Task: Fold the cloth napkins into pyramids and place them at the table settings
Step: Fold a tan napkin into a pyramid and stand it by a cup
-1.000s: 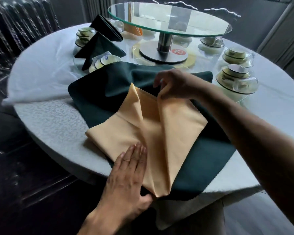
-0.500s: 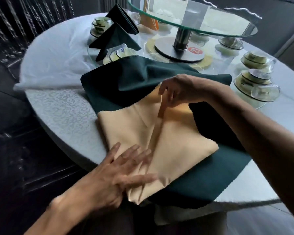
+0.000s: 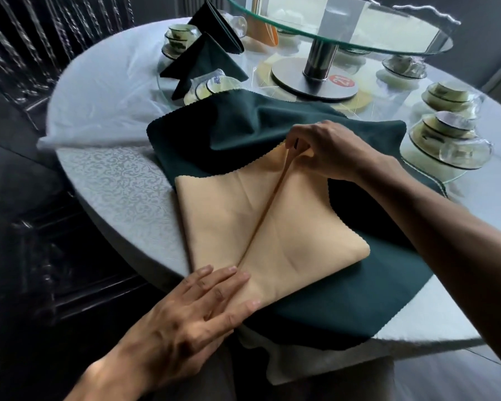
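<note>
Pinched between thumb and fingers of the right hand (image 3: pixel 327 149), the far tip of the peach napkin (image 3: pixel 272 224) is held above the green napkin (image 3: pixel 359 299), its centre seam running back toward the flat left hand (image 3: pixel 203 308) pressing the nearer point.

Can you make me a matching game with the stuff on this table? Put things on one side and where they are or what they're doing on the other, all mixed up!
Things:
1. peach napkin
2. flat green napkin
3. left hand
4. right hand

Places or states:
A. pinches the far corner of the peach cloth
B. spread on the table underneath the peach cloth
C. presses flat on the near corner of the peach cloth
D. folded with a crease down its middle

Pairs: 1-D, 2-B, 3-C, 4-A
</note>
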`<state>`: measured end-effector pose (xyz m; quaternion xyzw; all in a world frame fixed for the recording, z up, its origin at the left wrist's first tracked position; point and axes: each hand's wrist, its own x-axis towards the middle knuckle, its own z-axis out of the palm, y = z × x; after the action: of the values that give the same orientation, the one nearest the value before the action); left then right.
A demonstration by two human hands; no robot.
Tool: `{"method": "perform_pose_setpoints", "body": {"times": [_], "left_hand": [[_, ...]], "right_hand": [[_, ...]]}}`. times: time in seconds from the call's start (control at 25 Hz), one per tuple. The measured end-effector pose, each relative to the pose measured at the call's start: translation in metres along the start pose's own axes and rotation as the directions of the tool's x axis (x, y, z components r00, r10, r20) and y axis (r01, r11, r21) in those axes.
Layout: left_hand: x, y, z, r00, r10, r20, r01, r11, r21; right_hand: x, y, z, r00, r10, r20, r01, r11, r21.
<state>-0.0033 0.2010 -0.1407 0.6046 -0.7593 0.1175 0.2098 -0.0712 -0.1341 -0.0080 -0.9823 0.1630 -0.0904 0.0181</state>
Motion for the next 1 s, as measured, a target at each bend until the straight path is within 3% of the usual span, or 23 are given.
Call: {"method": "perform_pose_setpoints", "body": {"times": [0.24, 0.32, 0.4, 0.44, 0.52, 0.6, 0.76, 0.88, 1.0], "left_hand": [[0.004, -0.008, 0.003, 0.999, 0.004, -0.044, -0.004, 1.000, -0.010], [0.003, -0.011, 0.003, 0.999, 0.000, -0.033, -0.001, 1.000, -0.024], [0.001, -0.015, 0.005, 1.000, -0.003, -0.030, 0.001, 0.999, -0.048], [0.000, -0.015, 0.006, 1.000, -0.001, -0.029, -0.001, 0.998, -0.058], [0.000, -0.015, 0.008, 1.000, 0.006, -0.025, -0.007, 0.998, -0.059], [0.001, -0.016, 0.008, 1.000, 0.011, -0.018, -0.012, 0.998, -0.054], [-0.001, -0.016, 0.010, 0.999, 0.000, -0.033, -0.002, 0.998, -0.061], [0.000, -0.012, 0.009, 0.999, -0.010, -0.037, 0.007, 0.997, -0.081], [0.011, -0.006, 0.008, 0.999, -0.034, -0.041, 0.029, 0.995, -0.100]], "right_hand": [[0.005, -0.012, 0.019, 0.989, -0.058, -0.133, 0.032, 0.981, -0.194], [-0.012, -0.016, 0.024, 0.949, 0.046, -0.311, -0.101, 0.981, -0.164], [-0.045, -0.019, 0.026, 0.835, 0.301, -0.461, -0.300, 0.951, 0.078], [-0.065, -0.019, 0.028, 0.777, 0.456, -0.434, -0.407, 0.890, 0.207], [-0.098, -0.017, 0.036, 0.720, 0.664, -0.203, -0.605, 0.743, 0.286], [-0.111, -0.012, 0.042, 0.719, 0.695, 0.008, -0.656, 0.674, 0.339], [-0.092, -0.013, 0.042, 0.709, 0.664, 0.237, -0.656, 0.500, 0.565], [-0.084, -0.020, 0.045, 0.705, 0.656, 0.270, -0.610, 0.368, 0.702], [-0.085, -0.017, 0.036, 0.718, 0.682, 0.139, -0.563, 0.451, 0.693]]}}
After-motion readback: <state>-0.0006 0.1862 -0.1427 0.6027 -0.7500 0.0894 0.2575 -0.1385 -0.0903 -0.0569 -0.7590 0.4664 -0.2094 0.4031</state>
